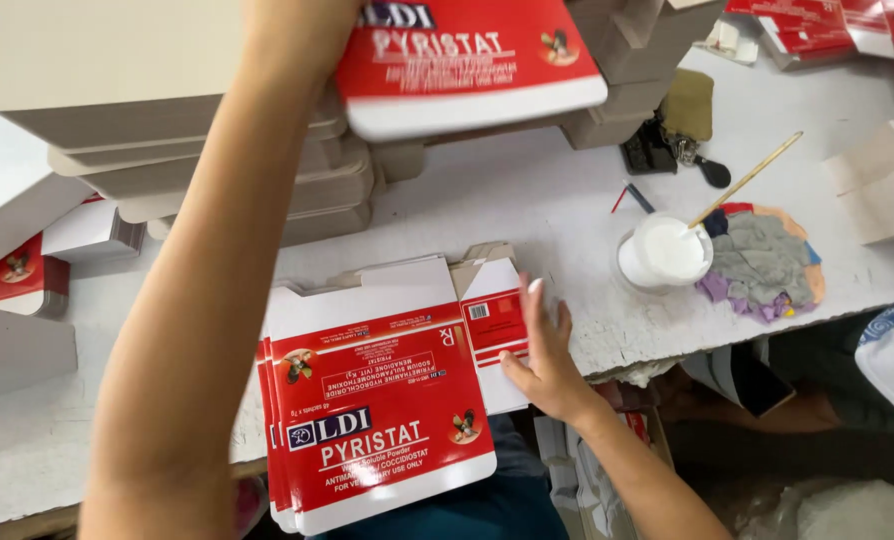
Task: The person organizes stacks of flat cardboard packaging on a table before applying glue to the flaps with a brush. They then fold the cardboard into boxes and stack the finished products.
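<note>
Head view: the left arm reaches up and away across the frame, and its hand is cut off by the top edge, so I cannot tell whether its fingers are closed or spread. Just beside where it leaves the picture, a flat red-and-white printed carton blank (467,60) hangs over the tall stacks of plain grey-brown folded cardboard (217,150); whether the left hand grips it is hidden. The right hand (542,350) lies open, fingers spread, fingertips pressing the white side flap of the top sheet in the fanned pile of red-and-white flattened cartons (377,400) at the near edge of the scuffed white worktable (527,200).

Risks, as I judge them: that pile overhangs the table edge, so a careless push could slide sheets off. The raised blank could knock the leaning cardboard stacks. The white round glue pot with a thin wooden stick (664,252), beside a rag of coloured cloth scraps (767,262), stands near the right hand; a sweep could tip it and smear the cartons
</note>
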